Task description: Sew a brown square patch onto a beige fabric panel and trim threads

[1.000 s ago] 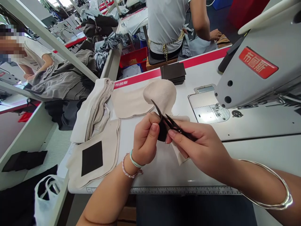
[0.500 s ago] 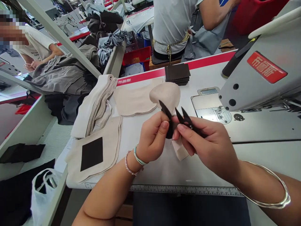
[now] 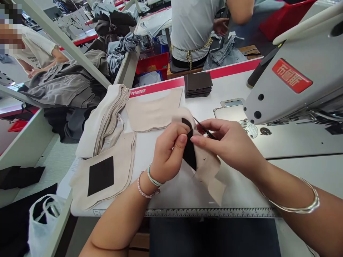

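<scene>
My left hand [image 3: 171,151] is closed on a beige fabric piece [image 3: 207,166] with a black patch [image 3: 189,153] on it, held above the table. In my right hand [image 3: 227,146] are black thread snips [image 3: 205,130], partly hidden by the fingers. The thumb of that hand also presses on the fabric beside the patch. Part of the fabric curls up, blurred, behind my left fingers, and the rest hangs down below my right hand.
A sewing machine [image 3: 300,85] stands on the right. Stacked black patches [image 3: 198,85] lie at the back. To the left are a folded beige stack [image 3: 100,125], flat beige pieces [image 3: 154,110] and a black square [image 3: 101,176] on beige fabric. Two other people are beyond the table.
The beige fabric has been turned, so more of it and of the black patch shows. My right hand has shifted, and the snips' blades now point behind the fabric.
</scene>
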`<state>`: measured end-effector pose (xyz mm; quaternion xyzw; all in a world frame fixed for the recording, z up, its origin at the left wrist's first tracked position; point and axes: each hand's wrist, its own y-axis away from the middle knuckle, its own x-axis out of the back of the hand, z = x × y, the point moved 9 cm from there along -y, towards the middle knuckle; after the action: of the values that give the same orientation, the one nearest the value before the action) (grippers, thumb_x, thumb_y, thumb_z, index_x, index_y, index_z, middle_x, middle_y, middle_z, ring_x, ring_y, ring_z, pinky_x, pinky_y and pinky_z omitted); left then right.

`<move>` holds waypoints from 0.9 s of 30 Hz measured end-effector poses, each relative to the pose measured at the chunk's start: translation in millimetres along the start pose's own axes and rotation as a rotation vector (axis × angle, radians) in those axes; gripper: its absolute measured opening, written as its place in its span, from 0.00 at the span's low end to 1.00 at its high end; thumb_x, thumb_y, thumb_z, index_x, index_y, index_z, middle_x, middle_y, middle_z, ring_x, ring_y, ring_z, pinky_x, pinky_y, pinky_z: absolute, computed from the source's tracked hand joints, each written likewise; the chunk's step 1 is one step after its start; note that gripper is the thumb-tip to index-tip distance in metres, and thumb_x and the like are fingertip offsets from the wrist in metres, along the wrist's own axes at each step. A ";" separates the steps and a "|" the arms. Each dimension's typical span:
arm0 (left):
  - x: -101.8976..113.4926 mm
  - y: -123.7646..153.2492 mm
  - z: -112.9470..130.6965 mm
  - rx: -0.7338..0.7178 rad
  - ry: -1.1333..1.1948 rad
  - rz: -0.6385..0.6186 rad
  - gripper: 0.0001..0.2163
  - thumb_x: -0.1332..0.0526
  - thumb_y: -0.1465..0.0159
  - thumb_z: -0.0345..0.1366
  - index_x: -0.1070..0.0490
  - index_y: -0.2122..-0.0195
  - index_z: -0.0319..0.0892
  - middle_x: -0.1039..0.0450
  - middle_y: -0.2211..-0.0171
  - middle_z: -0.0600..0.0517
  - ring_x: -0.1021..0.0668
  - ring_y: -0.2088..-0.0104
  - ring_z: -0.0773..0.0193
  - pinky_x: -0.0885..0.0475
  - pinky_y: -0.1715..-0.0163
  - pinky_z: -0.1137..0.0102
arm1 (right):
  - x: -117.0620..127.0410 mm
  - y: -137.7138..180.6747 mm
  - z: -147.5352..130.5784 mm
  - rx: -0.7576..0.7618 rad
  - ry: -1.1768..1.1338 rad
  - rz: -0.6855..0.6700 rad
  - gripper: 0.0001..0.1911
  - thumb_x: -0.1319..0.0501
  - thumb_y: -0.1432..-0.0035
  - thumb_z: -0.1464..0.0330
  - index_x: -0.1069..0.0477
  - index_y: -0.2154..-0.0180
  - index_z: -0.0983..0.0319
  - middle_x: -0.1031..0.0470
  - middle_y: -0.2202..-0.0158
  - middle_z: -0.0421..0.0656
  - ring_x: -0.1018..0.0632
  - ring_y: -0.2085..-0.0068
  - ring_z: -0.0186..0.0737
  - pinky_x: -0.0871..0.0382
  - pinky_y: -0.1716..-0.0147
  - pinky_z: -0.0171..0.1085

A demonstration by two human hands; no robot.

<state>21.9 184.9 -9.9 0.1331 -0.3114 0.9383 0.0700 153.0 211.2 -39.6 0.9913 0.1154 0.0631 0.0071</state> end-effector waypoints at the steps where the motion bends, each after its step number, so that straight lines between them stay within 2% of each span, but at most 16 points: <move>1: 0.0 -0.3 -0.7 0.017 -0.004 -0.001 0.10 0.48 0.30 0.33 0.39 0.70 0.41 0.35 0.69 0.53 0.33 0.67 0.68 0.36 0.66 0.71 | -0.8 -0.5 -1.0 0.010 -0.017 -0.006 0.11 0.28 0.52 0.64 0.24 0.68 0.63 0.26 0.71 0.39 0.30 0.72 0.31 0.35 0.74 0.32; 6: -2.3 -2.7 -4.9 0.101 -0.074 -0.032 0.07 0.43 0.32 0.36 0.36 0.68 0.41 0.35 0.72 0.54 0.33 0.70 0.68 0.37 0.70 0.72 | -4.7 2.0 -8.2 0.085 -0.009 0.001 0.07 0.31 0.48 0.66 0.27 0.72 0.62 0.27 0.74 0.38 0.29 0.72 0.32 0.34 0.74 0.32; 11: -0.3 -4.9 7.8 -0.026 -0.255 -0.023 0.08 0.43 0.34 0.30 0.37 0.71 0.41 0.37 0.76 0.56 0.34 0.73 0.71 0.37 0.72 0.74 | 1.8 9.6 -17.6 0.216 0.162 0.108 0.06 0.34 0.44 0.68 0.27 0.72 0.61 0.27 0.75 0.38 0.29 0.74 0.31 0.34 0.74 0.32; 19: 1.0 -4.9 14.6 -0.111 -0.391 -0.032 0.08 0.42 0.35 0.29 0.37 0.72 0.41 0.36 0.76 0.56 0.33 0.74 0.70 0.35 0.73 0.74 | 10.2 23.0 -35.7 0.381 0.486 0.280 0.08 0.34 0.44 0.69 0.30 0.74 0.61 0.29 0.79 0.36 0.33 0.77 0.30 0.41 0.78 0.33; 21: 1.9 -4.9 14.9 -0.119 -0.400 -0.037 0.06 0.42 0.35 0.29 0.35 0.70 0.41 0.32 0.71 0.52 0.29 0.69 0.68 0.31 0.68 0.72 | 10.4 23.1 -36.2 0.397 0.513 0.300 0.07 0.34 0.44 0.69 0.29 0.73 0.60 0.29 0.78 0.37 0.32 0.77 0.31 0.40 0.77 0.35; 23: 1.8 -4.7 14.6 -0.120 -0.383 -0.056 0.05 0.42 0.35 0.29 0.34 0.69 0.40 0.27 0.59 0.46 0.25 0.59 0.63 0.29 0.59 0.67 | 9.2 21.4 -34.4 0.394 0.526 0.290 0.07 0.35 0.43 0.68 0.29 0.72 0.60 0.28 0.78 0.38 0.31 0.76 0.33 0.39 0.76 0.36; 25: 0.4 -4.4 13.5 -0.110 -0.341 -0.091 0.03 0.43 0.34 0.29 0.34 0.67 0.41 0.30 0.46 0.42 0.25 0.52 0.60 0.29 0.52 0.62 | 8.1 21.3 -33.9 0.395 0.526 0.275 0.05 0.36 0.41 0.66 0.27 0.69 0.59 0.26 0.74 0.39 0.29 0.74 0.34 0.38 0.74 0.37; 27: -1.4 -4.0 12.3 -0.092 -0.279 -0.128 0.04 0.45 0.33 0.29 0.35 0.66 0.41 0.30 0.45 0.43 0.25 0.52 0.60 0.29 0.52 0.62 | 9.4 26.1 -37.3 0.407 0.510 0.290 0.04 0.37 0.40 0.66 0.26 0.63 0.59 0.24 0.68 0.42 0.26 0.70 0.36 0.36 0.73 0.38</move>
<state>26.7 180.5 1.4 0.2786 -0.3518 0.8889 0.0920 163.3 188.0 -0.7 0.9308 -0.0183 0.2846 -0.2285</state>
